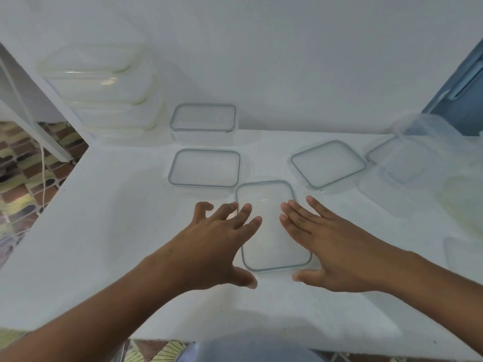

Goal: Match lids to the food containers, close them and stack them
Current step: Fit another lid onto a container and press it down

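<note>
1. At 6 o'clock on the white table (104,231) lies a clear rectangular lid (271,231) with a grey-blue seal. Its long side runs away from the person.
2. The left hand (214,246) is spread loose over the lid's 9 o'clock edge, grasping nothing. The right hand (326,244) is flat with straight fingers over the 3 o'clock edge, also released. I cannot tell whether either hand touches the lid.
3. At 12 o'clock from that lid a second rectangular lid (205,167) lies flat. Behind it a closed box (203,126) stands by the wall, only white showing through its clear sides.
4. At 2 o'clock sits a square lid (328,164), turned cornerwise.
5. At 10 o'clock, in the far corner, stands a stack of closed containers (104,95), too hazy to read their contents.
6. At 3 o'clock are blurred clear tubs (407,158), contents unclear.
</note>
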{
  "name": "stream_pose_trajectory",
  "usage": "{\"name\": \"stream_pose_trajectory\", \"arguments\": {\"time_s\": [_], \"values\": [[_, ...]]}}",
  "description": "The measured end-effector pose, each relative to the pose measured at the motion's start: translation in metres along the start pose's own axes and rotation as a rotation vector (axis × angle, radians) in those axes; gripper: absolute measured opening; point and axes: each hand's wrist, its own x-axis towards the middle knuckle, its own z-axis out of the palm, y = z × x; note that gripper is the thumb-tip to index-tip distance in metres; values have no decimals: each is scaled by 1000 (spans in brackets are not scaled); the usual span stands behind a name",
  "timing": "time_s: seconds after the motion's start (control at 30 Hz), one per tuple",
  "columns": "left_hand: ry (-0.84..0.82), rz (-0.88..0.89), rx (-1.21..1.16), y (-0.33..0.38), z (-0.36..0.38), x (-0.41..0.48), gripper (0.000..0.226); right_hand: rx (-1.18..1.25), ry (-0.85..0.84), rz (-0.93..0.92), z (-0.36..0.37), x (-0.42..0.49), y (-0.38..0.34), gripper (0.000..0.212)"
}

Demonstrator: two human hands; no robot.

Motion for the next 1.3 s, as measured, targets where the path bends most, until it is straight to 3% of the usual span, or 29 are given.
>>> {"name": "stream_pose_trajectory", "arguments": {"time_s": [0.2, 0.3, 0.43, 0.57, 0.67, 0.73, 0.8, 0.87, 1.07, 1.3], "values": [[78, 53, -30, 8, 2, -21, 90, 102, -152, -117, -7, -4, 37, 82], [193, 82, -43, 11, 12, -22, 71, 15, -14, -113, -3, 1, 57, 85], [382, 137, -94, 10, 23, -8, 34, -21, 145, -76, 1, 16, 76, 74], [481, 100, -337, 3, 32, 8, 44, 85, 319, 59, 12, 21, 69, 71], [473, 81, -428, -6, 37, 12, 60, 415, 375, 211, 17, 15, 56, 59], [478, -5, -315, -15, 38, 11, 68, 695, 288, 317, 8, 6, 45, 49], [410, -86, -239, -21, 36, 9, 81, 719, 66, 314, -1, 0, 36, 73], [313, -108, -236, -25, 34, 7, 91, 571, -127, 265, -6, -3, 32, 97], [41, -78, -68, -29, 2, 12, 92, 302, -198, 213, -6, 5, 35, 112], [-41, -71, 30, -25, -13, 17, 91, 172, -314, 193, -18, 9, 37, 109]]}}
